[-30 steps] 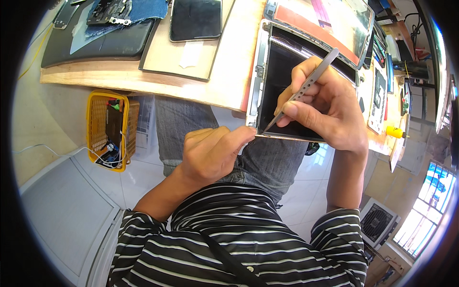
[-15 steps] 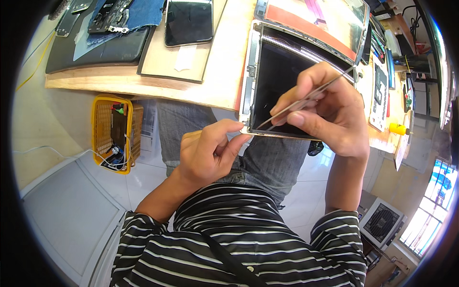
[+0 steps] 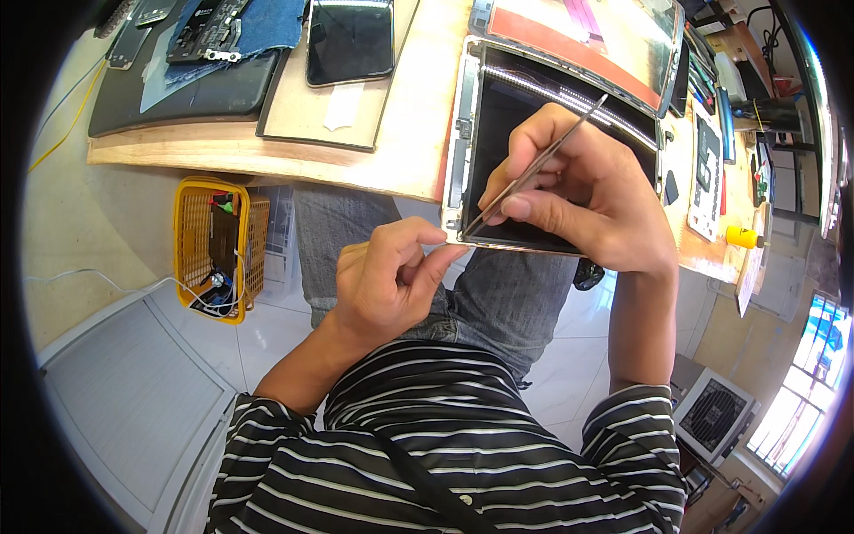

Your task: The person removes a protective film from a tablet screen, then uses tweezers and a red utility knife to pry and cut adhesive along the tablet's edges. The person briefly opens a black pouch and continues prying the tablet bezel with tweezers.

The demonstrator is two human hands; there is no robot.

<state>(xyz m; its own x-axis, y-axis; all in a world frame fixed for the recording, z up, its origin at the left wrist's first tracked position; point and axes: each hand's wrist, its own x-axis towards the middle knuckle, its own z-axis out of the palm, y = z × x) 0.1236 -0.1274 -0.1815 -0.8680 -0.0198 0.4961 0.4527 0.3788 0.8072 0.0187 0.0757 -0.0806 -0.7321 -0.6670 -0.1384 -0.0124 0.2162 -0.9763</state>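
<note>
I look down on my two bare hands at the near edge of a wooden worktop. My right hand is curled, with thumb and fingers pinched around a pair of slim metal tweezers. The tweezers slant down to my left, and their tips meet the near left corner of an opened tablet. The tablet's dark inside faces up and its near end juts past the worktop's near edge, over my lap. My left hand is loosely curled just below that corner, thumb and forefinger stretched toward the tablet's near edge; I cannot tell whether they touch it or pinch anything. At the worktop's far edge lies a dark phone on a pale mat. At the far left corner rests a black mat with a circuit board on blue cloth. A yellow basket stands on the floor beneath the worktop's left side.
</note>
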